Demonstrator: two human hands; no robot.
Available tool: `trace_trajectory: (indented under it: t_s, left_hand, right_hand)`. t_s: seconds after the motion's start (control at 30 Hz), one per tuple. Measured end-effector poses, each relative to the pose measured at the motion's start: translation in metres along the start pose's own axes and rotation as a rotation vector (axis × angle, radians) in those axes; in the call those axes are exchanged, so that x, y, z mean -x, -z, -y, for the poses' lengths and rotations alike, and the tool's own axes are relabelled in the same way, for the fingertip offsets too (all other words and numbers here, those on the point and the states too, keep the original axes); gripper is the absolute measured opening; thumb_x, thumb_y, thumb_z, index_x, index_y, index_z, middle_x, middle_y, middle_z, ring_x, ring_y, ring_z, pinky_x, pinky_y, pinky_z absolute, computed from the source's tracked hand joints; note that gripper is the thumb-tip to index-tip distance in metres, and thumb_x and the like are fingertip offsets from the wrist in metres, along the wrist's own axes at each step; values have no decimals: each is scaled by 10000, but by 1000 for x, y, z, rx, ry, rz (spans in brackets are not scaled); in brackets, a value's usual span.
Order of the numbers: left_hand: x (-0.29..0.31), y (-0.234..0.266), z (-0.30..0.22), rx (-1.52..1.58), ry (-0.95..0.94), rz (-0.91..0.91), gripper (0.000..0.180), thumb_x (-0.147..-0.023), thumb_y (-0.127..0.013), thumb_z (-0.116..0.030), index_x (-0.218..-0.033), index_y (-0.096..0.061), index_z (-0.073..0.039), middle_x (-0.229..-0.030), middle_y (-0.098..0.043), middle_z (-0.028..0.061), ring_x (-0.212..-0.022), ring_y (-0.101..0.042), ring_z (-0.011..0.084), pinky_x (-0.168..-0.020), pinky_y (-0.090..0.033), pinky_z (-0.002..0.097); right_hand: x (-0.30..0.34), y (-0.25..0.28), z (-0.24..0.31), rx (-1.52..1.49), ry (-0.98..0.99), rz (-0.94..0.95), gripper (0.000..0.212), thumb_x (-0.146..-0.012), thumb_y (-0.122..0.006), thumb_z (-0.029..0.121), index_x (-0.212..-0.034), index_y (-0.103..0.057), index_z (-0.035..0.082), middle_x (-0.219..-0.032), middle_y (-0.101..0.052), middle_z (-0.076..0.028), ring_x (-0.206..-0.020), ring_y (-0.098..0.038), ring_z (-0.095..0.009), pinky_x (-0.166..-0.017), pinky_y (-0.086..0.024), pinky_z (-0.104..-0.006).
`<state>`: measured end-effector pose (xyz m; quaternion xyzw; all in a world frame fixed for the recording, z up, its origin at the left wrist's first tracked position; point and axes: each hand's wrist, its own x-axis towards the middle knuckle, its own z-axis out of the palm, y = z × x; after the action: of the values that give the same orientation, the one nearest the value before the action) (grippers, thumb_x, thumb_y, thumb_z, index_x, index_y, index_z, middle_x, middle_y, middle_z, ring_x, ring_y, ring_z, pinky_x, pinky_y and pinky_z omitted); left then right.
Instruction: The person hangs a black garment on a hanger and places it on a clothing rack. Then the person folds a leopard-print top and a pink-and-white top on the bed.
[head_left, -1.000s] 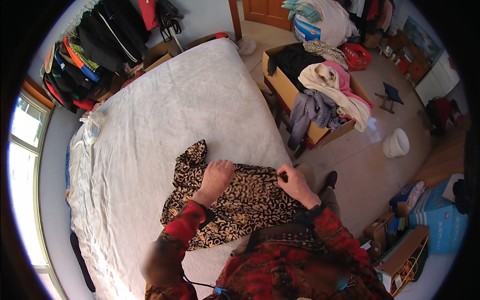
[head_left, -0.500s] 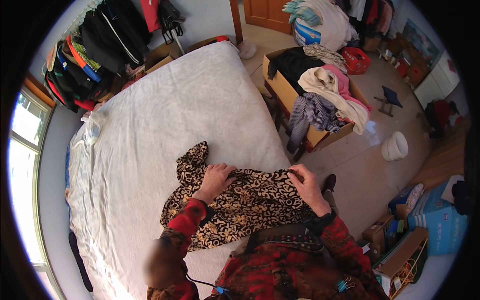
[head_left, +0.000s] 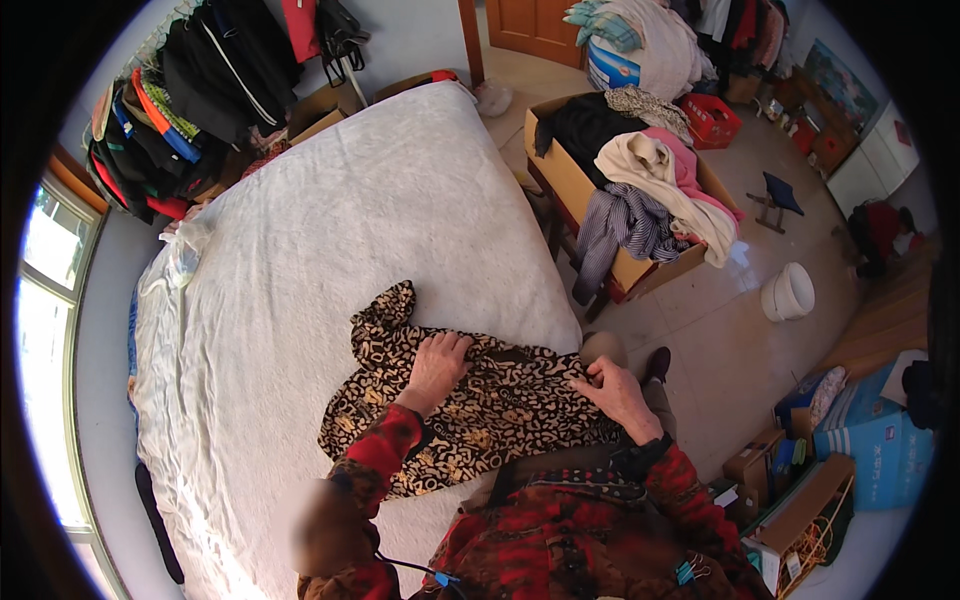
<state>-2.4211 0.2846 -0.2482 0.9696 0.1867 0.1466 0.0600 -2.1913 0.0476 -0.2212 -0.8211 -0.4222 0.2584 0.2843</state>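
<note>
A black-and-tan leopard-print garment (head_left: 500, 420) lies on the near right part of the bed, one sleeve-like piece sticking out at its far left. My left hand (head_left: 438, 368) presses bent fingers into the cloth near its far edge; the fingertips are partly hidden. Toward the garment's right end, my right hand (head_left: 618, 395) pinches the fabric between thumb and fingers. Cloth between the two hands is gathered, with a dark fold showing near the far edge. The near side of the garment reaches toward my lap.
The bed (head_left: 370, 200) has a pale, slightly wrinkled cover. A large carton (head_left: 560, 150) heaped with clothes stands right of it. Beyond are a white bucket (head_left: 788, 292) and a small folding stool (head_left: 775, 203). Clothes (head_left: 220, 80) hang at the back left; boxes (head_left: 880, 450) fill the right.
My right hand has drawn slightly toward me, bringing the garment's right far edge nearer and uncovering my knee beside the bed. My left hand has shifted slightly right.
</note>
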Motion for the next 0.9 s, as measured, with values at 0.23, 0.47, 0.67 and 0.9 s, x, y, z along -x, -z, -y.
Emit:
trace_trajectory:
  t_s: [0.23, 0.47, 0.67, 0.9]
  left_hand:
    - [-11, -19, 6, 41, 54, 103, 192, -765, -692, -172, -923, -598, -115, -862, -566, 59, -892, -571, 263, -796, -445, 385]
    - [-14, 3, -1, 86, 38, -45, 114, -765, -639, -116, -860, -580, -98, -842, -557, 65, -863, -567, 243, -778, -436, 373]
    - [-46, 80, 3, 523, 350, -258, 142, -872, -567, -72, -967, -466, -38, -678, -606, 154, -598, -615, 335, -524, -467, 387]
    - [-83, 216, 24, 353, 186, -321, 109, -903, -579, -124, -987, -541, -66, -626, -579, 120, -545, -578, 282, -520, -442, 343]
  right_hand:
    - [2, -1, 0, 136, 71, 29, 336, -809, -715, 293, -827, -523, 18, -699, -572, -133, -655, -587, -281, -597, -454, -393]
    - [-2, 7, 3, -444, 152, -150, 195, -893, -637, 136, -861, -494, 8, -718, -524, -33, -663, -479, -95, -598, -407, -276]
    - [-21, 58, 46, -592, 217, -173, 165, -937, -594, 149, -900, -495, 22, -737, -478, 32, -690, -438, -41, -631, -382, -220]
    - [-34, 142, 114, -348, 332, 391, 335, -839, -733, 304, -919, -647, -10, -738, -603, 22, -673, -513, -35, -598, -426, -229]
